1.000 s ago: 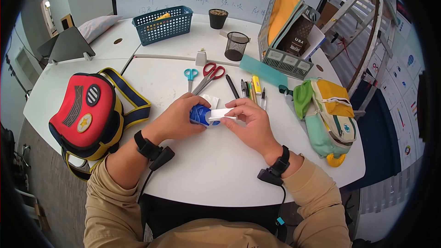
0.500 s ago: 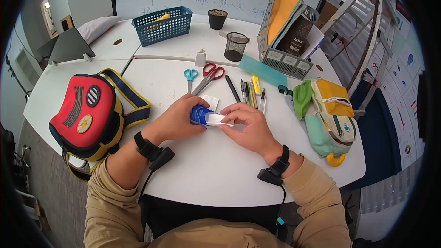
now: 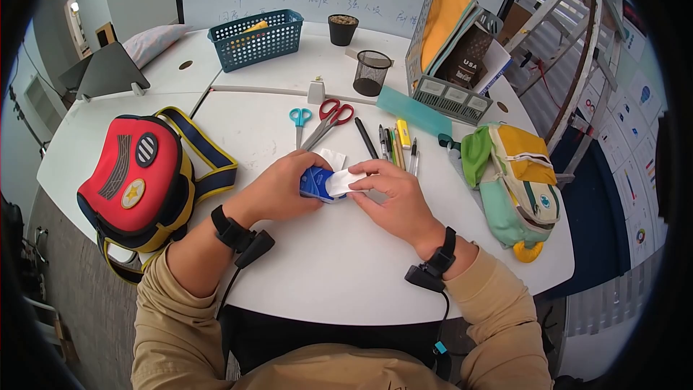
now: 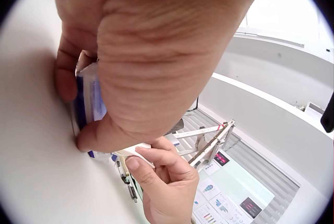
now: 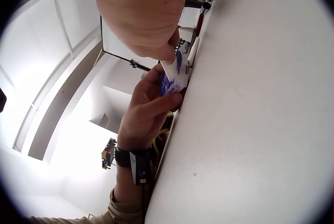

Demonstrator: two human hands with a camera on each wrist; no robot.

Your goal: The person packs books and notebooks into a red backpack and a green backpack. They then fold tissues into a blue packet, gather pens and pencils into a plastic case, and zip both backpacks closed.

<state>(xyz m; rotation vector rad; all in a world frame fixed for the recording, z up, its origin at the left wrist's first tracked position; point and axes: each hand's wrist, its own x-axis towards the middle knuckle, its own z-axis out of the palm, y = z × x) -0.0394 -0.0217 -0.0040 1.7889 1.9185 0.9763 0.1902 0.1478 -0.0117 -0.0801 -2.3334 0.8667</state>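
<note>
On the person's side of the red-handled scissors (image 3: 328, 124), the left hand (image 3: 280, 186) grips a blue packet (image 3: 313, 184), fingers clamped round it, apparently to steady it. The right hand (image 3: 397, 201) pinches a white piece (image 3: 342, 183) (material unclear) at the packet's end, thumb and fingers closed on it, probably for control.

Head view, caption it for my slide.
Left hand gripping a small blue packet, right hand pinching a flat white piece at its end, over a white table.
</note>
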